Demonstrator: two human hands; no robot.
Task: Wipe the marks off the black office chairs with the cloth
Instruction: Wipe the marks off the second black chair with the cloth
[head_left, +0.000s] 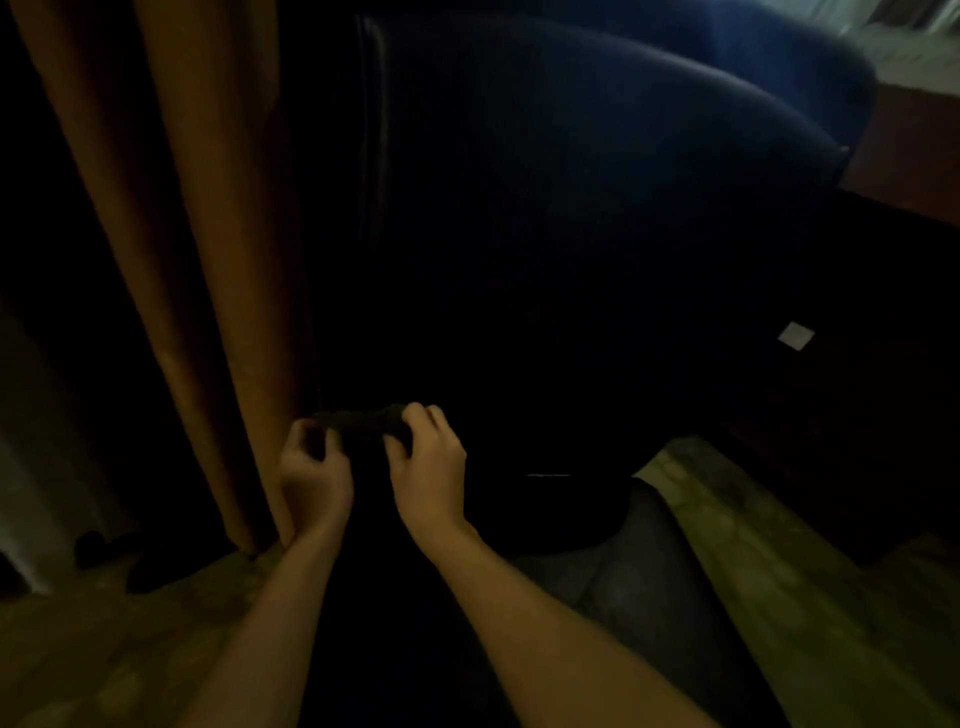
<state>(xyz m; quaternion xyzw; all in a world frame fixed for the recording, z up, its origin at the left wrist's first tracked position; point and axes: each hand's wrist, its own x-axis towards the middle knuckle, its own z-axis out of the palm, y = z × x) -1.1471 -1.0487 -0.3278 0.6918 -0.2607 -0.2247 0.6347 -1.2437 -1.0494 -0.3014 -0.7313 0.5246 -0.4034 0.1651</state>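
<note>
Dim view: both hands, left hand (311, 467) and right hand (428, 457), curl around a dark cloth (363, 420) low against a black office chair (571, 234). Marks invisible; progress unclear.

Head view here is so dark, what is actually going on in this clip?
A person crouches or leans in front of a black office chair, filmed from above. Both hands are down low by its dark base: the right hand grips a dark cloth, and the left hand is curled at the cloth's other end, apparently pinching it. The cloth seems stretched between them against the chair, though the gloom hides any marks. A tan curtain hangs at the left, over a wooden floor.
</note>
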